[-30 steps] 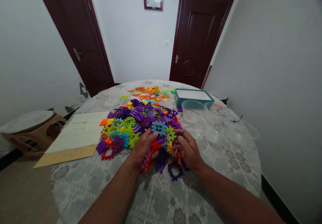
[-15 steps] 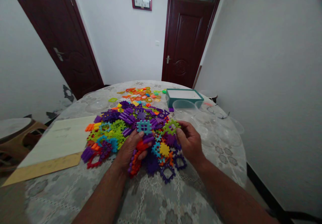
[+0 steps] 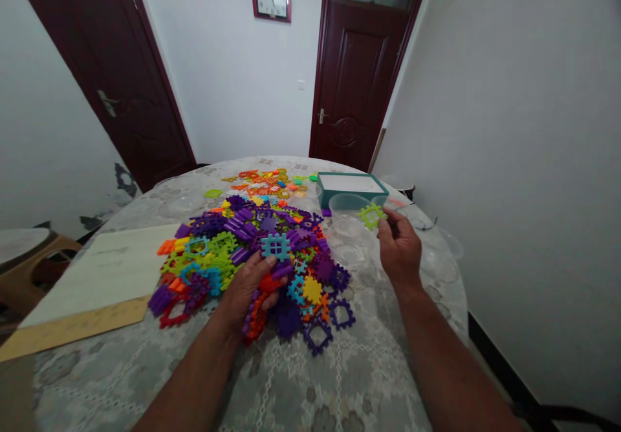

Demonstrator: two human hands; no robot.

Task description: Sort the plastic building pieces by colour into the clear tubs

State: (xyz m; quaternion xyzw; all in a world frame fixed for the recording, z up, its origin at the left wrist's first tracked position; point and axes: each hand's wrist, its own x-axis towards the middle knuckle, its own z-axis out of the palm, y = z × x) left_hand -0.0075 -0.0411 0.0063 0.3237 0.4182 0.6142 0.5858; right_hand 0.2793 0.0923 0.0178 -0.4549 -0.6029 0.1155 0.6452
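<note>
A heap of coloured plastic interlocking pieces [image 3: 252,238] lies on the round table [image 3: 339,380]. My left hand [image 3: 252,283] rests on the near side of the heap, its fingers curled round a bunch of joined pieces, with a blue grid piece [image 3: 275,246] standing at its fingertips. My right hand [image 3: 398,246] is raised to the right of the heap and pinches a green grid piece [image 3: 372,215] over the clear plastic bowls [image 3: 350,212].
A teal box [image 3: 352,186] stands behind the bowls. More clear bowls [image 3: 449,244] sit at the table's right edge. A pale board [image 3: 104,270] lies on the left, a wooden stool [image 3: 33,257] beyond it. Orange pieces [image 3: 264,183] lie at the far side.
My right hand has lifted the green grid piece out of the heap and carried it right and away, over the clear bowls. My left hand has stayed on the heap.
</note>
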